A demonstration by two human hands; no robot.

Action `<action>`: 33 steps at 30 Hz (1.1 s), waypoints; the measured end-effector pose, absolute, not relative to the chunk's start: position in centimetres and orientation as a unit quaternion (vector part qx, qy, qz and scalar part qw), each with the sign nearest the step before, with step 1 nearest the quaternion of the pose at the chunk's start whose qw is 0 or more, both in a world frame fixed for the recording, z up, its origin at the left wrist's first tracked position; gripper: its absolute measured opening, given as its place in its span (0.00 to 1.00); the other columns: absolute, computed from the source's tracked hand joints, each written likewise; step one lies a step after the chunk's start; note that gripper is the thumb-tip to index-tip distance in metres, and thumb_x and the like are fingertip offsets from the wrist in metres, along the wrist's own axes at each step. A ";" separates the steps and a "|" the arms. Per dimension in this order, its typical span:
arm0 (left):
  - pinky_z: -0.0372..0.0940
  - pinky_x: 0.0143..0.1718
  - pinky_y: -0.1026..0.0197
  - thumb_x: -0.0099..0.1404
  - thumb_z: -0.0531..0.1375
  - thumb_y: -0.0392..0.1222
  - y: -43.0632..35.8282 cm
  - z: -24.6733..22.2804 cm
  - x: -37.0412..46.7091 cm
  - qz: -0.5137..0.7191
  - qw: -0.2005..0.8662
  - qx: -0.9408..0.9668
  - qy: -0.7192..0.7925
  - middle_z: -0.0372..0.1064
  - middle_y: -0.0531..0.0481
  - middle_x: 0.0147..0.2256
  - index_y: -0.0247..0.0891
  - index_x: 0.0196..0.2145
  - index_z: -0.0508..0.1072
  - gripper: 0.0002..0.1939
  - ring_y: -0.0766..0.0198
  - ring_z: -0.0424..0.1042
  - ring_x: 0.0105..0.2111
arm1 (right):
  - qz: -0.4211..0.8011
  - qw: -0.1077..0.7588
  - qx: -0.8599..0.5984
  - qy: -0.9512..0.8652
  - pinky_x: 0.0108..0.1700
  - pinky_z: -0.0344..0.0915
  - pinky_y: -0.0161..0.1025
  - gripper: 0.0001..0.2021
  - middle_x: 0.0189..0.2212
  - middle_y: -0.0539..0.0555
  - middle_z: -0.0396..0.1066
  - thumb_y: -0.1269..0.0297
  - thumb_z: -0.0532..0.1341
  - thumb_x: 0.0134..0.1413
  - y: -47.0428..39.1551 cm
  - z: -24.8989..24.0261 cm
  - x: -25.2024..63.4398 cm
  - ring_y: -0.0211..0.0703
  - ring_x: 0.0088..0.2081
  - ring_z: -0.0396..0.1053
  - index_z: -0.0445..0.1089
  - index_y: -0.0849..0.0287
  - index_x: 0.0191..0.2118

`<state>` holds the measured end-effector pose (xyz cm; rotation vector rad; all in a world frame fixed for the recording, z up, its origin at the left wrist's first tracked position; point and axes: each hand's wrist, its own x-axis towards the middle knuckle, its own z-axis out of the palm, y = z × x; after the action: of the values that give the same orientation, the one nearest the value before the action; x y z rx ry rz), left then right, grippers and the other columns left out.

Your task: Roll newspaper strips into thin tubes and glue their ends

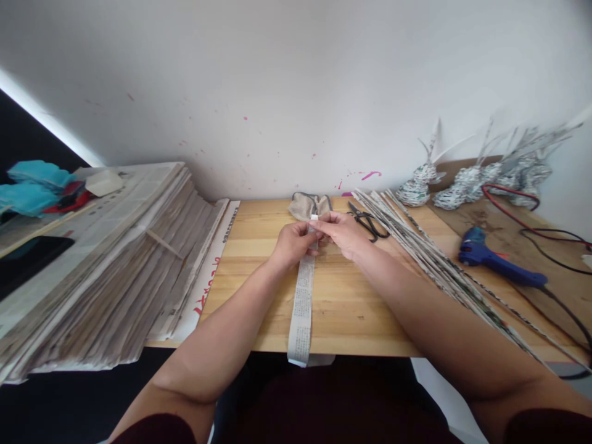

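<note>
A long printed newspaper strip (303,302) runs down the wooden table and hangs a little past its front edge. At the strip's far end, my left hand (296,240) pinches the paper between thumb and fingers. Close against it, my right hand (341,231) grips the same end, with the narrow white tip (314,217) showing above the fingers. Just behind my hands lies a crumpled beige cloth (300,205) with a grey edge. Black-handled scissors (365,221) rest right of my right hand.
Stacked newspapers (115,265) fill the left side, with a dark phone (32,262) on top. Thin rolled paper sticks (430,262) lie diagonally at right. Beyond them are a blue glue gun (502,262), its cable and several woven paper figures (462,185). A white wall (277,92) stands behind.
</note>
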<state>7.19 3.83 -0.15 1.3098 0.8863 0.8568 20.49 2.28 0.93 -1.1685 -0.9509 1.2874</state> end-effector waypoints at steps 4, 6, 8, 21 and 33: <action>0.70 0.27 0.63 0.50 0.70 0.47 3.9 -0.3 7.2 0.377 0.652 0.550 0.361 0.72 0.49 0.27 0.32 0.30 0.74 0.16 0.67 0.71 0.27 | 0.536 0.554 -0.497 -0.399 0.18 0.57 0.31 0.21 0.17 0.45 0.66 0.57 0.77 0.26 2.3 1.1 20.5 0.33 0.19 0.63 0.65 0.59 0.22; 0.70 0.28 0.62 0.50 0.70 0.48 3.9 -0.3 7.1 0.364 0.659 0.550 0.362 0.72 0.48 0.27 0.31 0.30 0.75 0.17 0.67 0.71 0.27 | 0.533 0.562 -0.498 -0.390 0.17 0.52 0.30 0.22 0.17 0.44 0.66 0.57 0.77 0.26 2.4 0.9 20.6 0.31 0.19 0.62 0.65 0.59 0.23; 0.70 0.28 0.62 0.50 0.70 0.48 3.9 -0.3 7.0 0.344 0.660 0.558 0.366 0.73 0.47 0.27 0.31 0.31 0.75 0.17 0.67 0.71 0.27 | 0.538 0.564 -0.497 -0.382 0.17 0.50 0.29 0.22 0.18 0.44 0.65 0.57 0.76 0.26 2.6 0.7 20.7 0.30 0.18 0.60 0.65 0.59 0.25; 0.69 0.29 0.62 0.52 0.70 0.46 4.0 0.0 6.9 0.349 0.665 0.535 0.386 0.73 0.47 0.26 0.30 0.30 0.75 0.16 0.65 0.72 0.27 | 0.572 0.474 -0.481 -0.466 0.21 0.51 0.30 0.21 0.23 0.50 0.71 0.47 0.70 0.40 2.8 1.1 22.3 0.32 0.24 0.63 0.77 0.61 0.33; 0.68 0.29 0.63 0.48 0.71 0.47 3.4 0.2 7.2 0.330 0.668 0.547 0.381 0.73 0.46 0.28 0.30 0.32 0.77 0.18 0.66 0.71 0.28 | 0.567 0.513 -0.502 -0.404 0.19 0.48 0.30 0.19 0.16 0.47 0.66 0.56 0.76 0.27 3.0 0.9 22.1 0.30 0.19 0.60 0.74 0.62 0.26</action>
<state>7.19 3.43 0.21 1.2346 0.8585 0.7432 22.06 2.96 0.86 -1.2073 -0.9724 1.3647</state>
